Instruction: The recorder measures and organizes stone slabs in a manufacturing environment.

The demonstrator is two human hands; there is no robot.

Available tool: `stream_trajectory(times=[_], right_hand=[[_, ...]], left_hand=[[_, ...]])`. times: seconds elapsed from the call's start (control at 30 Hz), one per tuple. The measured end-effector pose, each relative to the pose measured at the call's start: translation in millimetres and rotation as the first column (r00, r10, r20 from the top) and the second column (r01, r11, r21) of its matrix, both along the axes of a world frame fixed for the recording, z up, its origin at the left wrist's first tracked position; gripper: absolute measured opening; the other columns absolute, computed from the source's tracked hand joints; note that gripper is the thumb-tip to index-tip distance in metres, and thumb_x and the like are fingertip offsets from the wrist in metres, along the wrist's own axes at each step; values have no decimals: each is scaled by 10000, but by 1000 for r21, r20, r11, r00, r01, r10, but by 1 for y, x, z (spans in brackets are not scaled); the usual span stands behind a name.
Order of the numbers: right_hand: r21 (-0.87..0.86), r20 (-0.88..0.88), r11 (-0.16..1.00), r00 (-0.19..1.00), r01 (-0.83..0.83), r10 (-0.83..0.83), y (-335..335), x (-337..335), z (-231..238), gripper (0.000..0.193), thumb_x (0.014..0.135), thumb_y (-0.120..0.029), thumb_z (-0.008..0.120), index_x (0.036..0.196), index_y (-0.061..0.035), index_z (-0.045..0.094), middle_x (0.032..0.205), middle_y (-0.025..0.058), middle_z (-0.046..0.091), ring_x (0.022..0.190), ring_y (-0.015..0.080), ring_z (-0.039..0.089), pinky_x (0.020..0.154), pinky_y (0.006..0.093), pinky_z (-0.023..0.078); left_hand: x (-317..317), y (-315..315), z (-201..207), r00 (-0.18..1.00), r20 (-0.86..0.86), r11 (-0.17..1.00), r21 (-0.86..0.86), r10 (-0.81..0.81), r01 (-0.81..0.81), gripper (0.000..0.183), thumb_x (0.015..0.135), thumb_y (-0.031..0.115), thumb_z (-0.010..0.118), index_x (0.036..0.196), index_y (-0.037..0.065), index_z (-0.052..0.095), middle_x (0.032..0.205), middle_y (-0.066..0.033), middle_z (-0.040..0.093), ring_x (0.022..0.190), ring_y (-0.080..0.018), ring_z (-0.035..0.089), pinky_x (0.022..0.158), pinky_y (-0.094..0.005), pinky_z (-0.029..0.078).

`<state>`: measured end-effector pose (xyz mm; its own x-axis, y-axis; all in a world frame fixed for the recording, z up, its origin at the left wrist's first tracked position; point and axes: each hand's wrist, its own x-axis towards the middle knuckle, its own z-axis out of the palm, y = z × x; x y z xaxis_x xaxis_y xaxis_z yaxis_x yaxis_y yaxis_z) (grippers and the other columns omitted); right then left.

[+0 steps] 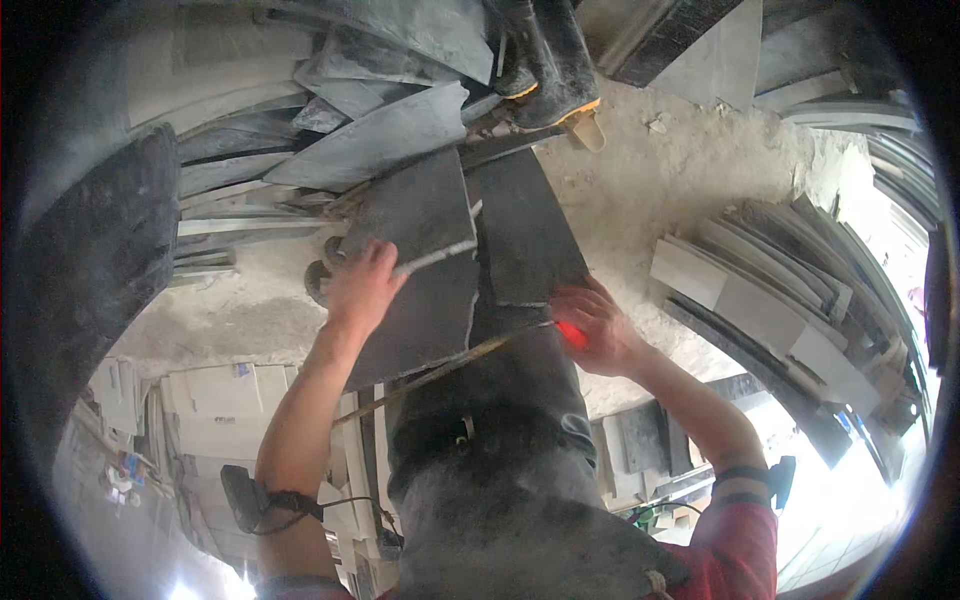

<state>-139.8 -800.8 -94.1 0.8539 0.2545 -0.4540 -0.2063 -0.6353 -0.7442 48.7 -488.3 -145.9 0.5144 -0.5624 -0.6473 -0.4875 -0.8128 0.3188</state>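
Note:
Several dark grey stone slabs with rough broken edges lie in front of me. My left hand is closed at the left end of the upper-left slab, along its pale broken edge. Beneath it shows a lower slab. At the near right corner of the right-hand slab, my right hand has its fingers curled. A bright red thing shows under that hand, its kind unclear. A thin yellowish strip runs from near my right hand toward the lower left.
Stacked stone offcuts fill the far left, and a large dark slab stands at the left. A pile of pale and dark strips lies on the right. Beyond the slabs, a person's dark boots stand on the dusty floor.

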Motion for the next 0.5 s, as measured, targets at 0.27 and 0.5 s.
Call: stream_trajectory(times=[0.27, 0.5], right_hand=[[39, 92, 989, 986, -143, 139, -32, 21, 7, 329, 700, -72, 720, 1013, -74, 618, 1128, 133, 633, 1118, 322, 589, 992, 434, 470], [184, -45, 983, 999, -20, 29, -34, 32, 6, 371, 715, -47, 690, 1075, -39, 602, 1033, 159, 653, 985, 343, 631, 861, 437, 521]], left_hand=[[-29, 6, 3, 988, -123, 993, -74, -98, 89, 465, 888, 484, 622, 984, 45, 501, 1009, -110, 540, 789, -333, 632, 671, -487, 531], [-8, -15, 4, 933, -356, 998, -32, -53, 45, 443, 906, 470, 604, 890, 28, 587, 882, -136, 558, 800, -319, 620, 694, -447, 511]])
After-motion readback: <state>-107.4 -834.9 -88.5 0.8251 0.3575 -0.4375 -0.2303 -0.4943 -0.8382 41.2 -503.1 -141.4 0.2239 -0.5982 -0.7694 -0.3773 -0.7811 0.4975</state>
